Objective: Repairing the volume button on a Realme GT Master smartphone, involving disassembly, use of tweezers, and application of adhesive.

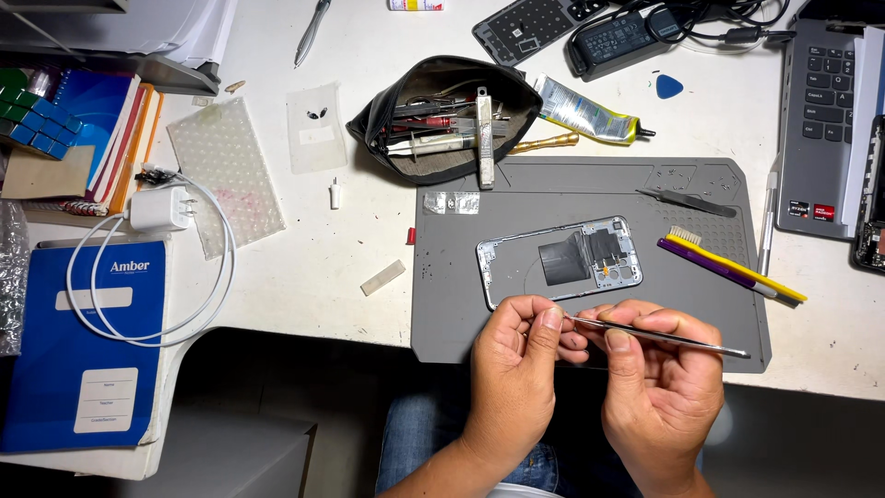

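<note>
Tweezers (659,337), thin shiny steel, pinched by right hand (659,387) w/ left hand (516,364) gripping tip; bare rectangular phone frame (558,261) just beyond on grey rubber mat (461,304).

left hand (516,364): raised from the lap, just below the grey mat (461,314) edge, fingers curled, thumb and forefinger pinched on the tweezers (659,336) tip
right hand (659,387): beside it, thumb up, fingers closed around the tweezers shaft
wrists: angled inward, hands touching
</note>
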